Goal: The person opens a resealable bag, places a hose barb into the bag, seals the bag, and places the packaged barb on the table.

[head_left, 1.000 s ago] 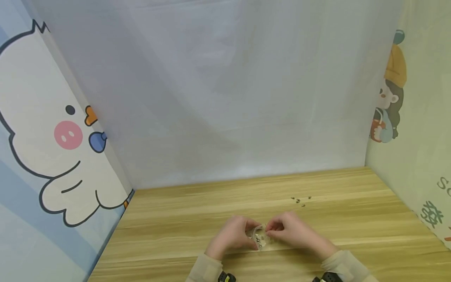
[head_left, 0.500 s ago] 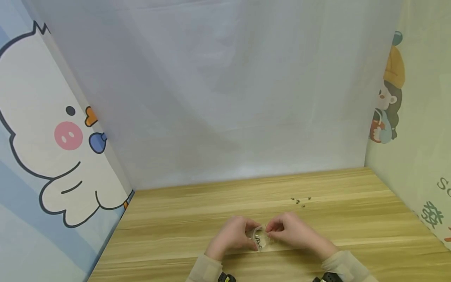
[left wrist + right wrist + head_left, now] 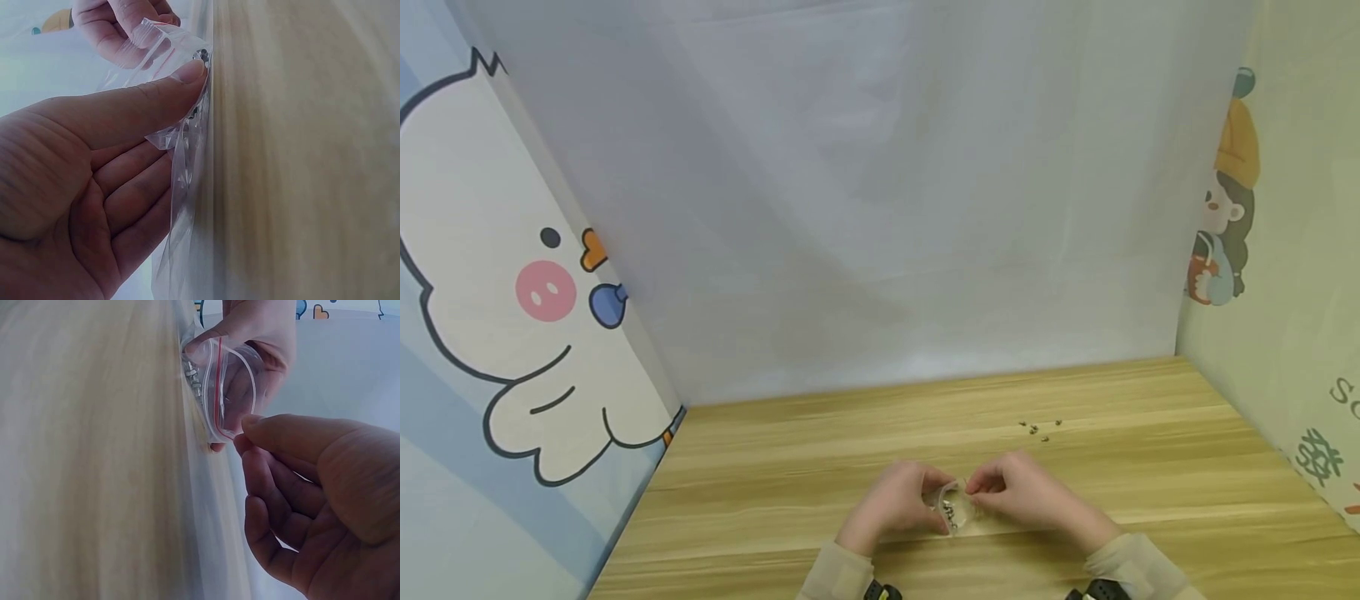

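A small clear zip-lock bag (image 3: 234, 387) with a red line along its mouth is held low over the table between both hands. Its mouth gapes toward the right hand in the right wrist view. Several small metal screws (image 3: 949, 515) lie inside, on the near side of the bag. My left hand (image 3: 901, 498) grips the bag's body, thumb (image 3: 150, 103) across the front and fingers behind. My right hand (image 3: 1018, 490) pinches the edge of the bag's mouth between thumb (image 3: 294, 434) and forefinger, the other fingers curled below.
Several loose screws (image 3: 1034, 429) lie on the wooden table (image 3: 790, 450), beyond the right hand. A pale grey cloth (image 3: 880, 208) rises behind the table's back edge. Printed cartoon panels stand at left (image 3: 497, 317) and right (image 3: 1285, 333).
The screws inside the bag have slid together toward its left side. Both hands stay nearly in place, and the loose screws on the table have not moved.
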`<control>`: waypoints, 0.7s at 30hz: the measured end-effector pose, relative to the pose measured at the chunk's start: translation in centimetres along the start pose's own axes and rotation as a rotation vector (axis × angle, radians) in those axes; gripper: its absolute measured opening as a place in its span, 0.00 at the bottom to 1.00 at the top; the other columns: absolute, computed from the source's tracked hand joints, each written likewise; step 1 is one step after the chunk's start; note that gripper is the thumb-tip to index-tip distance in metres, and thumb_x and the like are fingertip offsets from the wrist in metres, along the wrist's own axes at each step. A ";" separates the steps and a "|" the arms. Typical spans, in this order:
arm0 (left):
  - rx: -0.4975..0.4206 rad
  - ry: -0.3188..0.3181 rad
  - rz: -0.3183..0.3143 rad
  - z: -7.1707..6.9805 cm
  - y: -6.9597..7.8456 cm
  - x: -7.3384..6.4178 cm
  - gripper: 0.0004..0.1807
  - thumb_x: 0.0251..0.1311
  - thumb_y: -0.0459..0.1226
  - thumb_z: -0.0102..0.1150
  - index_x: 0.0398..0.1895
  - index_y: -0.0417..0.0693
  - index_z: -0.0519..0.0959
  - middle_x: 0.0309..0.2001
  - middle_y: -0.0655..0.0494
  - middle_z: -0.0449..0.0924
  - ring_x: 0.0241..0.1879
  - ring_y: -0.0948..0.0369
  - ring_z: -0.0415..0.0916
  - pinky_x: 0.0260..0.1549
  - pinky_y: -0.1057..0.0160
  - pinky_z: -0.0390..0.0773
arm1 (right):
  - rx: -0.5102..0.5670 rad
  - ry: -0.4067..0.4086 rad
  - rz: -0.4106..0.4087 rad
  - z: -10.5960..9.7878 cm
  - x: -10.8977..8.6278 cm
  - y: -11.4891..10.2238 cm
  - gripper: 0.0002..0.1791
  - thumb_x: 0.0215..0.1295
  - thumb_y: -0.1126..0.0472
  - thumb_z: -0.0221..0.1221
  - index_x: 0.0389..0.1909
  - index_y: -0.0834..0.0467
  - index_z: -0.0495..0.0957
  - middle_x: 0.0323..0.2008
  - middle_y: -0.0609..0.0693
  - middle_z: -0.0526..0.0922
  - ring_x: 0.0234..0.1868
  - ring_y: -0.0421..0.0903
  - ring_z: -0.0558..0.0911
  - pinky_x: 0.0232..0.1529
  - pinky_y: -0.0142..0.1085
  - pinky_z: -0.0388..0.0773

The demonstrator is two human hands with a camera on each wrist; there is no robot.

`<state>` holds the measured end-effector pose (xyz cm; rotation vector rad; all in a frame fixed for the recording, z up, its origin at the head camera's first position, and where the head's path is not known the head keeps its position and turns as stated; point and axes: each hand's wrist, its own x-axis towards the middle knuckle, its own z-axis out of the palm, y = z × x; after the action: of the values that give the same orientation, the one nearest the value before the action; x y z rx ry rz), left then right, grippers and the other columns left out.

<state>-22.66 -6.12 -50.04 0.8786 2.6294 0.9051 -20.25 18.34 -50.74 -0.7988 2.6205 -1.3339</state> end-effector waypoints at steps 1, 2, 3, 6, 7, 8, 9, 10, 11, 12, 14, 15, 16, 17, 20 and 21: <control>0.000 0.000 0.002 0.0 0.0 0.0 0.32 0.39 0.35 0.89 0.54 0.49 0.90 0.50 0.62 0.91 0.45 0.71 0.80 0.53 0.61 0.79 | -0.002 0.000 -0.001 0.0 0.0 0.0 0.04 0.65 0.65 0.71 0.39 0.58 0.91 0.34 0.41 0.90 0.33 0.35 0.84 0.38 0.33 0.83; -0.001 -0.001 0.001 0.0 -0.1 0.0 0.33 0.39 0.35 0.89 0.55 0.49 0.90 0.50 0.62 0.91 0.44 0.71 0.80 0.52 0.61 0.79 | -0.001 0.000 -0.002 0.0 0.0 0.0 0.04 0.65 0.65 0.71 0.39 0.58 0.91 0.34 0.41 0.90 0.33 0.35 0.84 0.38 0.33 0.83; -0.003 -0.001 0.001 0.0 -0.1 0.0 0.33 0.39 0.35 0.89 0.55 0.49 0.90 0.50 0.62 0.91 0.44 0.71 0.80 0.52 0.61 0.79 | 0.001 0.000 -0.001 0.0 0.0 0.0 0.04 0.65 0.65 0.71 0.39 0.58 0.91 0.34 0.41 0.90 0.34 0.35 0.84 0.38 0.33 0.83; -0.005 -0.001 -0.004 0.1 -0.3 0.0 0.33 0.39 0.35 0.89 0.55 0.50 0.90 0.50 0.62 0.91 0.43 0.71 0.79 0.51 0.61 0.78 | 0.012 -0.003 0.003 -0.2 0.0 0.0 0.05 0.65 0.65 0.71 0.40 0.59 0.91 0.35 0.43 0.91 0.34 0.36 0.85 0.39 0.33 0.83; -0.005 0.000 -0.005 0.1 -0.3 0.1 0.32 0.39 0.35 0.89 0.54 0.50 0.90 0.50 0.62 0.91 0.43 0.71 0.79 0.51 0.61 0.79 | 0.017 -0.007 0.008 -0.3 0.0 0.0 0.05 0.65 0.65 0.71 0.40 0.59 0.90 0.35 0.43 0.91 0.34 0.36 0.85 0.39 0.33 0.83; -0.006 0.001 -0.008 0.2 -0.3 0.1 0.32 0.39 0.34 0.89 0.54 0.50 0.90 0.50 0.62 0.91 0.43 0.70 0.80 0.51 0.61 0.79 | 0.025 -0.012 0.014 -0.4 0.0 0.0 0.05 0.66 0.65 0.71 0.41 0.59 0.90 0.35 0.44 0.91 0.35 0.37 0.85 0.39 0.33 0.83; -0.004 0.002 -0.010 0.1 -0.4 0.1 0.32 0.39 0.34 0.89 0.55 0.51 0.90 0.50 0.63 0.90 0.44 0.71 0.80 0.51 0.61 0.79 | 0.028 -0.016 0.021 -0.6 0.0 0.0 0.05 0.66 0.64 0.71 0.41 0.59 0.90 0.36 0.44 0.91 0.35 0.37 0.85 0.39 0.33 0.83; -0.002 0.003 -0.012 0.2 -0.4 0.1 0.32 0.39 0.34 0.89 0.55 0.51 0.90 0.50 0.63 0.90 0.44 0.70 0.80 0.52 0.61 0.79 | 0.032 -0.022 0.028 -0.8 0.1 0.1 0.06 0.66 0.64 0.71 0.42 0.59 0.90 0.36 0.44 0.91 0.35 0.38 0.85 0.39 0.33 0.83; -0.001 0.003 -0.014 0.1 -0.4 0.1 0.33 0.39 0.35 0.89 0.55 0.52 0.90 0.50 0.63 0.90 0.45 0.70 0.80 0.52 0.61 0.79 | 0.027 -0.024 0.032 -0.9 0.1 0.2 0.06 0.67 0.64 0.70 0.42 0.59 0.90 0.36 0.44 0.91 0.35 0.38 0.85 0.39 0.33 0.83; -0.005 0.002 -0.015 0.1 -0.4 0.1 0.33 0.39 0.34 0.89 0.55 0.52 0.90 0.51 0.63 0.90 0.45 0.70 0.80 0.53 0.61 0.79 | 0.026 -0.026 0.035 -1.1 0.1 0.3 0.06 0.67 0.65 0.70 0.43 0.59 0.90 0.36 0.44 0.90 0.35 0.38 0.85 0.38 0.34 0.83; -0.003 0.002 -0.018 0.0 -0.3 0.1 0.33 0.39 0.35 0.89 0.55 0.52 0.90 0.51 0.64 0.90 0.46 0.69 0.81 0.54 0.61 0.79 | 0.017 -0.025 0.040 -1.5 0.1 0.6 0.07 0.67 0.65 0.70 0.43 0.59 0.90 0.37 0.44 0.90 0.35 0.38 0.85 0.39 0.34 0.83; -0.003 0.002 -0.021 0.0 -0.3 0.1 0.33 0.39 0.35 0.89 0.55 0.52 0.90 0.51 0.64 0.90 0.47 0.69 0.81 0.55 0.60 0.79 | 0.008 -0.022 0.042 -1.7 0.1 0.7 0.07 0.66 0.65 0.70 0.44 0.59 0.90 0.37 0.44 0.90 0.36 0.38 0.85 0.39 0.34 0.83; -0.003 0.002 -0.021 0.0 -0.2 0.0 0.33 0.38 0.35 0.89 0.55 0.52 0.90 0.51 0.63 0.90 0.47 0.69 0.81 0.55 0.60 0.79 | 0.001 -0.020 0.042 -1.9 0.1 0.9 0.07 0.66 0.66 0.70 0.44 0.60 0.90 0.37 0.44 0.90 0.36 0.38 0.85 0.40 0.34 0.83; 0.000 0.001 -0.022 0.0 -0.2 0.0 0.34 0.38 0.35 0.89 0.56 0.52 0.90 0.51 0.64 0.90 0.46 0.69 0.81 0.55 0.61 0.79 | -0.007 -0.016 0.044 -2.1 0.1 1.0 0.08 0.66 0.66 0.70 0.45 0.60 0.90 0.37 0.44 0.90 0.37 0.38 0.85 0.40 0.34 0.83; 0.007 0.003 -0.021 0.0 -0.1 0.0 0.34 0.37 0.36 0.89 0.56 0.53 0.90 0.51 0.64 0.90 0.46 0.69 0.81 0.54 0.61 0.79 | 0.000 -0.011 0.051 -2.5 -0.1 1.4 0.09 0.67 0.66 0.69 0.46 0.62 0.89 0.38 0.45 0.90 0.37 0.39 0.85 0.41 0.34 0.84; 0.006 0.003 -0.023 0.0 0.0 0.0 0.34 0.37 0.36 0.89 0.56 0.53 0.89 0.51 0.63 0.90 0.46 0.69 0.81 0.54 0.61 0.79 | 0.008 -0.009 0.054 -2.7 -0.1 1.4 0.09 0.67 0.66 0.69 0.46 0.62 0.89 0.38 0.46 0.90 0.37 0.39 0.85 0.41 0.34 0.84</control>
<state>-22.65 -6.13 -50.06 0.8473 2.6402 0.8941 -21.58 21.02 -50.24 -0.7264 2.6088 -1.3224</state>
